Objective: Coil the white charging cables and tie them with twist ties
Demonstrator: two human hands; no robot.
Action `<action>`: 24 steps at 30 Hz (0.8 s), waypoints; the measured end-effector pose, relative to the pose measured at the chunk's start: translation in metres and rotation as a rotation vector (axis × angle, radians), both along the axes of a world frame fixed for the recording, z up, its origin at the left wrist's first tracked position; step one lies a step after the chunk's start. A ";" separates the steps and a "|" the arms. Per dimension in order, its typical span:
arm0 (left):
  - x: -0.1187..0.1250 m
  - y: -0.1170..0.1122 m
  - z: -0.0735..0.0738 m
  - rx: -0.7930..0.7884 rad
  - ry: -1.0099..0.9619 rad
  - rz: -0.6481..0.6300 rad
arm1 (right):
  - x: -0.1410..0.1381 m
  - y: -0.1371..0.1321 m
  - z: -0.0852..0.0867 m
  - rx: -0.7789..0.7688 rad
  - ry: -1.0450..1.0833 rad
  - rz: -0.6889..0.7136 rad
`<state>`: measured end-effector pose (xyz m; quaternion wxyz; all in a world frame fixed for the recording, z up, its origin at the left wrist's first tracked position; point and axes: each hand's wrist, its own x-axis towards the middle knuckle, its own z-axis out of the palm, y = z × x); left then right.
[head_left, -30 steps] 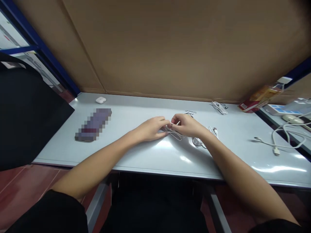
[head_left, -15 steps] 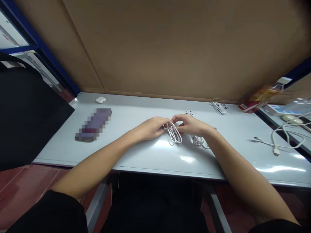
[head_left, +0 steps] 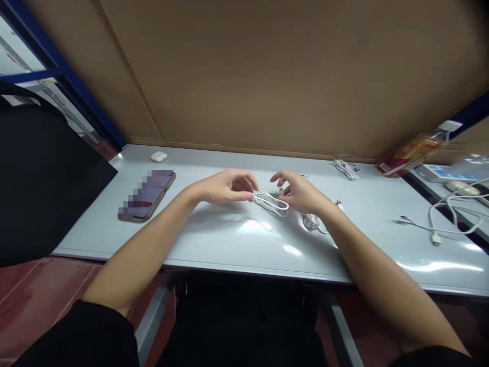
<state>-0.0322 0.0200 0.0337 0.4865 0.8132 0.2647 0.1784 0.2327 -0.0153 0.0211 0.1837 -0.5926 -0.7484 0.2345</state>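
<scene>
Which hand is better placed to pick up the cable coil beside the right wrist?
Probably the right hand: that cable coil lies close to it, while the left hand is farther off, past the other white coil. A plug shows at the right hand, so it may need freeing first.

The desk (head_left: 214,239) has three cable coils (head_left: 270,204) (head_left: 311,221) (head_left: 347,171), one loose cable tangle (head_left: 446,232) at the right edge, one phone (head_left: 153,193) and one case (head_left: 159,156) toward the left, one bottle (head_left: 412,153) at the back right corner.
</scene>
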 end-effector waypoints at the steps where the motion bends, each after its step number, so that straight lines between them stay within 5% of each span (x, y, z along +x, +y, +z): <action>1: -0.003 0.002 0.002 -0.033 -0.056 0.013 | 0.001 0.001 0.000 0.023 -0.008 0.004; 6: -0.018 0.012 0.005 -0.203 -0.329 0.141 | 0.005 0.004 0.001 0.157 0.062 -0.019; 11: -0.023 0.021 0.001 -0.349 -0.493 0.236 | 0.005 0.002 0.008 0.066 0.384 -0.094; 19: 0.000 0.020 -0.021 -0.541 -0.429 0.407 | -0.006 -0.004 0.018 -0.163 0.593 -0.244; 24: 0.019 0.007 -0.036 -0.730 -0.420 0.355 | -0.011 -0.004 0.010 -0.292 0.658 -0.107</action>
